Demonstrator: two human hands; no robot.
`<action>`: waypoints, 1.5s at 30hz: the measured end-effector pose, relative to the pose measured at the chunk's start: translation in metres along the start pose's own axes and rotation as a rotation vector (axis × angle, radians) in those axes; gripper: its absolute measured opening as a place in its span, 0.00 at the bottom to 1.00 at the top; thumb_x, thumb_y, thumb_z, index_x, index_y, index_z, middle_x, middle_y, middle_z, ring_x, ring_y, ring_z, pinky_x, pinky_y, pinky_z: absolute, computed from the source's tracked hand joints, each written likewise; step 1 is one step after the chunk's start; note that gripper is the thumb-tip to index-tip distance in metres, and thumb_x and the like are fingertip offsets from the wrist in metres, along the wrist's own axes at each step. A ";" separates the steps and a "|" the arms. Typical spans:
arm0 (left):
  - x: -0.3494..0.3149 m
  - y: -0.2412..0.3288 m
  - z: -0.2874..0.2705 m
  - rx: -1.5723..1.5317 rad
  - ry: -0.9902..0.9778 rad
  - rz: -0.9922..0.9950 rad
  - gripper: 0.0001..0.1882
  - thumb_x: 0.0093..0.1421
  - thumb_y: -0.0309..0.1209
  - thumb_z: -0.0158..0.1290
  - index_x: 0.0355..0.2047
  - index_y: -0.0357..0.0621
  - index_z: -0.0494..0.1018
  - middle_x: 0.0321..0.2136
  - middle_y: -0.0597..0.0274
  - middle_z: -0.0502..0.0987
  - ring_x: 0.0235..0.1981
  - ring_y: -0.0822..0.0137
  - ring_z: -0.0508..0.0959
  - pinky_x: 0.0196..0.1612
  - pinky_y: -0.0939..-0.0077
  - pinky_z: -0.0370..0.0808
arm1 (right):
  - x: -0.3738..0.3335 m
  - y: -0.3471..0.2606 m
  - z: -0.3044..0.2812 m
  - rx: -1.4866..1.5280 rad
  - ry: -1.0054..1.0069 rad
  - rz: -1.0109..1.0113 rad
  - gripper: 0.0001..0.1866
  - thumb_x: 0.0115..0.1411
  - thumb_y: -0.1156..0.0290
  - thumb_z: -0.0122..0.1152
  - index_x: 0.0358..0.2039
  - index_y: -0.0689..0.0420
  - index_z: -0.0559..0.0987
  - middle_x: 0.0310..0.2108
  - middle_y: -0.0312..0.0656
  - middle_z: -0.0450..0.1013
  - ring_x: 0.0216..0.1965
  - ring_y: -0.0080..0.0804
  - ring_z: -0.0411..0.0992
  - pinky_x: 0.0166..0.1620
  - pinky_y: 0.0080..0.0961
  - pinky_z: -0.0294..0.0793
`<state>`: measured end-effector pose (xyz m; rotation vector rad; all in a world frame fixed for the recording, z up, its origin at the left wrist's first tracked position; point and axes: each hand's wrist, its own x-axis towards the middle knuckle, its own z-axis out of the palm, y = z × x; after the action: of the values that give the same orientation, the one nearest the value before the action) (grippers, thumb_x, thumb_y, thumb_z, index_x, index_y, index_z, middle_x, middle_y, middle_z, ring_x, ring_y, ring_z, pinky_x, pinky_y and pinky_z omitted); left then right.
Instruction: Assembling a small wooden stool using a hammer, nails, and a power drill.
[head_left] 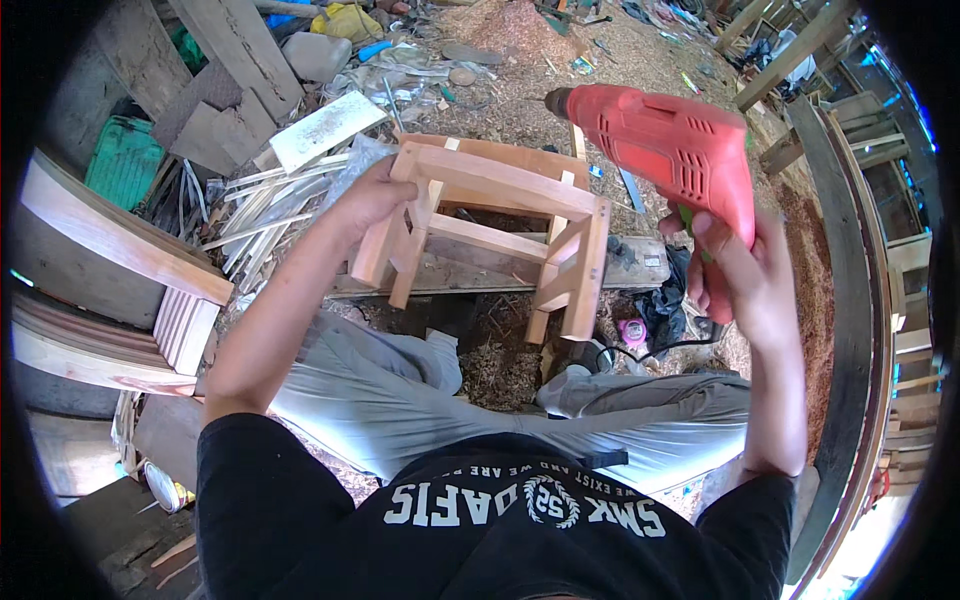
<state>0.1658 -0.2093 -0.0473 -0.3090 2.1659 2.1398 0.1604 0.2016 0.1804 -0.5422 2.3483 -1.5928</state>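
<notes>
Gripping the wooden frame at its upper left corner, the left hand apparently steadies it over the plank. The right hand encloses the handle of the red drill, chuck directed left, probably raised for clearance. Contents of the pale container, far left, and round tin, near left, cannot be determined.

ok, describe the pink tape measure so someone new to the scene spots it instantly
Find the wooden frame gripped by the left hand. From the foot of its nearer right leg, look slightly right, near the black cord below the red drill. The tape measure is the small, rounded, bright pink case, unlike the black plastic beside it.
</notes>
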 end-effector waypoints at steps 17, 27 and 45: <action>-0.023 0.029 0.033 0.820 0.472 0.073 0.24 0.51 0.44 0.68 0.37 0.32 0.82 0.33 0.42 0.85 0.36 0.45 0.86 0.44 0.56 0.81 | 0.121 -0.049 0.036 -0.305 -0.286 -0.088 0.22 0.64 0.51 0.65 0.40 0.61 0.83 0.16 0.38 0.72 0.12 0.21 0.70 0.14 0.21 0.67; -0.006 0.029 0.031 1.047 0.534 0.012 0.28 0.48 0.49 0.69 0.35 0.31 0.82 0.30 0.39 0.84 0.33 0.44 0.86 0.40 0.55 0.80 | 0.131 -0.060 0.056 -0.367 -0.435 -0.085 0.23 0.63 0.53 0.65 0.39 0.64 0.83 0.18 0.38 0.75 0.15 0.22 0.73 0.16 0.21 0.69; -0.005 0.013 0.026 0.723 0.570 0.057 0.24 0.46 0.42 0.68 0.32 0.30 0.83 0.25 0.43 0.84 0.28 0.52 0.86 0.35 0.59 0.79 | 0.139 -0.112 0.072 -0.596 -0.484 0.131 0.20 0.68 0.55 0.60 0.34 0.62 0.81 0.15 0.38 0.73 0.12 0.23 0.70 0.14 0.22 0.66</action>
<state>0.1659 -0.1830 -0.0336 -0.8620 3.0842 1.2203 0.0834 0.0432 0.2582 -0.7646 2.3689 -0.5870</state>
